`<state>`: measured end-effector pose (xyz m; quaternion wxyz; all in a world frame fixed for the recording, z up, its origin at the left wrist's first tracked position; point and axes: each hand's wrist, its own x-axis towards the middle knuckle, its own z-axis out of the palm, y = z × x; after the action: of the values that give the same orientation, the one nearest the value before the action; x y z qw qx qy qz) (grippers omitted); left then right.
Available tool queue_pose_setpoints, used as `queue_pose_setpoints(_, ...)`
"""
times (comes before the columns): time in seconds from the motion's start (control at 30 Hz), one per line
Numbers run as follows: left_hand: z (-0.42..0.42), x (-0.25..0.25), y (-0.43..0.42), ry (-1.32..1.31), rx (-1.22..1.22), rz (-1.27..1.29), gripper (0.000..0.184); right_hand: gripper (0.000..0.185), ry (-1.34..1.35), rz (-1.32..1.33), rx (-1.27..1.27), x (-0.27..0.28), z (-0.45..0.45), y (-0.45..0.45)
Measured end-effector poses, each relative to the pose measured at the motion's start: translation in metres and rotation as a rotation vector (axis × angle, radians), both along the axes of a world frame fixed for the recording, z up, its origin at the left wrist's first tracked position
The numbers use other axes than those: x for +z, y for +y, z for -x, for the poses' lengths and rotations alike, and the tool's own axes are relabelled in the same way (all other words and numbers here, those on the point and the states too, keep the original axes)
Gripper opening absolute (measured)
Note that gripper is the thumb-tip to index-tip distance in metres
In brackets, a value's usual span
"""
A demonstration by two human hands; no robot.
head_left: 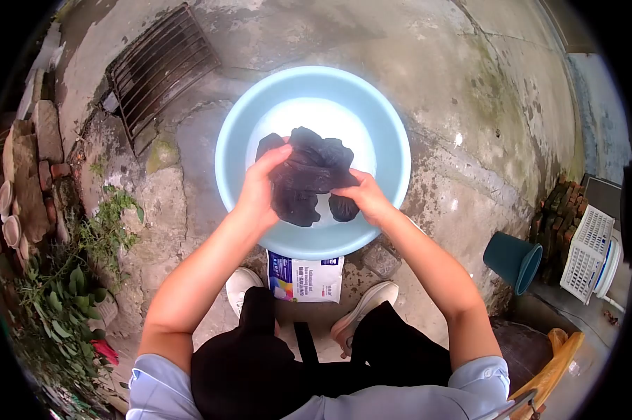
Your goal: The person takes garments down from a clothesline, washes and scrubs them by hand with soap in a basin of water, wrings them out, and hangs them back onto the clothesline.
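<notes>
A bunched dark cloth (309, 168), looking wet, is held up over a round light-blue basin (228, 150). My left hand (263, 185) grips its left side, thumb on top and the other fingers partly hidden behind the fabric. On the right, my right hand (365, 196) pinches the lower right edge of the cloth between thumb and fingers. Whitish water (323, 112) shows inside the basin beneath the cloth. The exact kind of garment cannot be made out.
A printed washing-powder bag (305, 278) lies against the basin's near side, between my shoes. A metal grate (163, 77) covers an opening at upper left. Plants (71, 301) and bricks line the left. A dark green bucket (513, 262) and a white basket (587, 253) stand at right.
</notes>
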<state>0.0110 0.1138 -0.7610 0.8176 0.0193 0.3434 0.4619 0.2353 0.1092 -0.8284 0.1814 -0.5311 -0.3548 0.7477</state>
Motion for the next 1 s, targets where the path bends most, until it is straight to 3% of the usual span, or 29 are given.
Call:
queue_pose_setpoints(0.13,0.006,-0.067,-0.009,0.586,0.043,0.069,0.036,0.032,-0.108,0.102,-0.349,0.012,0.003,0.023)
queue_pose_setpoints(0.23,-0.012,-0.116,-0.025,0.835,-0.116,-0.106,0.042,0.068,-0.376,-0.147,-0.293,0.013,0.046,0.027)
queue_pose_setpoints(0.3,-0.019,-0.139,-0.031,0.938,-0.194,-0.185,0.048,0.090,-0.716,-0.432,-0.079,-0.047,0.066,0.017)
queue_pose_setpoints(0.33,-0.020,-0.122,-0.026,0.850,-0.229,-0.040,0.050,0.091,-0.814,-0.419,-0.057,-0.052,0.077,0.018)
queue_pose_setpoints(0.37,-0.015,-0.116,-0.021,0.719,-0.225,0.092,0.049,0.076,-0.688,-0.287,-0.145,-0.046,0.079,0.024)
queue_pose_setpoints(0.43,-0.002,-0.098,-0.013,0.363,0.043,0.220,0.046,0.047,-0.604,-0.175,-0.377,-0.076,0.072,0.026)
queue_pose_setpoints(0.5,0.001,-0.082,0.002,0.325,0.219,0.324,0.039,0.028,-0.318,-0.192,-0.660,-0.040,0.085,0.011)
queue_pose_setpoints(0.53,0.005,-0.078,0.008,0.254,0.164,0.277,0.036,0.024,-0.411,-0.517,-0.583,-0.038,0.091,-0.006)
queue_pose_setpoints(0.6,0.005,-0.080,0.017,0.086,0.032,0.257,0.036,0.029,-0.590,-0.822,-0.462,0.009,0.116,-0.033)
queue_pose_setpoints(0.67,0.001,-0.089,0.016,-0.253,-0.117,0.241,0.039,0.028,-0.599,-1.004,-0.377,0.035,0.140,-0.042)
queue_pose_setpoints(0.73,-0.024,-0.167,-0.010,-0.668,0.033,0.155,0.031,0.027,-0.626,-1.069,-0.396,0.027,0.139,-0.033)
queue_pose_setpoints(0.77,-0.033,-0.132,-0.016,-0.281,0.157,0.037,0.028,0.027,-0.659,-1.061,-0.424,0.012,0.134,-0.016)
queue_pose_setpoints(0.8,-0.036,-0.093,-0.014,0.229,0.084,0.313,0.026,0.027,-0.781,-1.028,-0.507,-0.005,0.126,0.011)
queue_pose_setpoints(0.83,-0.035,-0.081,-0.012,0.209,0.027,0.379,0.028,0.026,-0.871,-0.887,-0.570,-0.018,0.118,0.031)
queue_pose_setpoints(0.93,-0.039,-0.095,0.002,0.145,0.083,0.307,0.037,0.025,-0.787,-1.073,-0.417,-0.017,0.107,0.015)
queue_pose_setpoints(1.0,-0.014,-0.100,0.012,-0.160,0.014,0.335,0.043,0.025,-0.658,-1.100,-0.286,0.003,0.120,-0.021)
